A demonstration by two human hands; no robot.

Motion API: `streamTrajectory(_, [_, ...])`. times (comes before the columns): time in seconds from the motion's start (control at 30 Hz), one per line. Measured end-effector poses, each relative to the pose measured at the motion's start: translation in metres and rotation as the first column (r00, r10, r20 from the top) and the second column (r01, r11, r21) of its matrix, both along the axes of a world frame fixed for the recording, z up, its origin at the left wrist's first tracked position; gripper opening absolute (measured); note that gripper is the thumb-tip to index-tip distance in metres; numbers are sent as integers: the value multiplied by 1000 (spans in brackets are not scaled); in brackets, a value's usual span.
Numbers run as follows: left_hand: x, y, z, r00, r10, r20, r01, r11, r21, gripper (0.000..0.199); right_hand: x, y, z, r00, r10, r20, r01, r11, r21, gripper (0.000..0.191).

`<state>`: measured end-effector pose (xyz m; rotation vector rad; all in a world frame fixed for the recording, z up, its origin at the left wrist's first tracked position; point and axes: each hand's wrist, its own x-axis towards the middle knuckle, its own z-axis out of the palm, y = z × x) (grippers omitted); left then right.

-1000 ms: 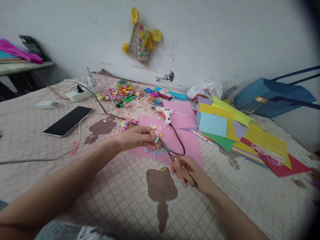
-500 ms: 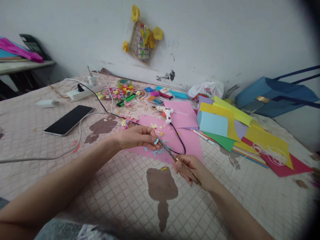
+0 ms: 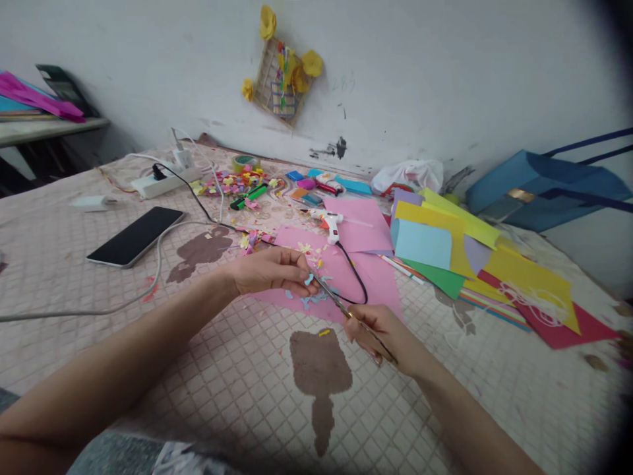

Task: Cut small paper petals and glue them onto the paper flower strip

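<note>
Between thumb and fingers, my left hand pinches a small light-blue paper piece. My right hand is wrapped round the handles of a pair of scissors, whose blades point up and left to the blue piece. Whether the blades touch the paper is too small to tell. Beneath both hands lies a pink sheet, scattered with light-blue scraps and pale yellow bits. Behind them a white glue gun rests on the pink paper, its black cord curling toward the scissors.
To the left are a phone, a charger and a power strip with cables. Small paper flowers and a green cutter lie behind. Coloured sheets are stacked at right, near a blue bag.
Almost nothing differs. Both hands, the blue paper piece and the scissors keep nearly the same positions, and the view has shifted very slightly.
</note>
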<state>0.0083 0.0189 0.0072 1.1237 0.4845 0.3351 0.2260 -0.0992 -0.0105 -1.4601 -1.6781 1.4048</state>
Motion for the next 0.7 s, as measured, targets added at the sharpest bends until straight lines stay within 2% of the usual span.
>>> streamTrajectory(0.23, [-1, 0, 0, 1000, 3, -3, -3, 1000, 5, 14, 1, 1, -1, 1000, -3, 3, 3, 1000, -9, 42])
streamTrajectory(0.4, [3, -3, 1, 998, 57, 21, -56, 998, -41, 17, -3, 4, -2, 991, -98, -96, 98, 995, -2, 42])
streamTrajectory(0.57, [9, -7, -6, 991, 131, 23, -130, 991, -36, 17, -10, 5, 0, 960, -205, -188, 207, 978, -8, 43])
streamTrajectory(0.7, [11, -10, -11, 987, 158, 18, -157, 987, -26, 16, -14, 4, -2, 948, -217, -233, 219, 976, -15, 41])
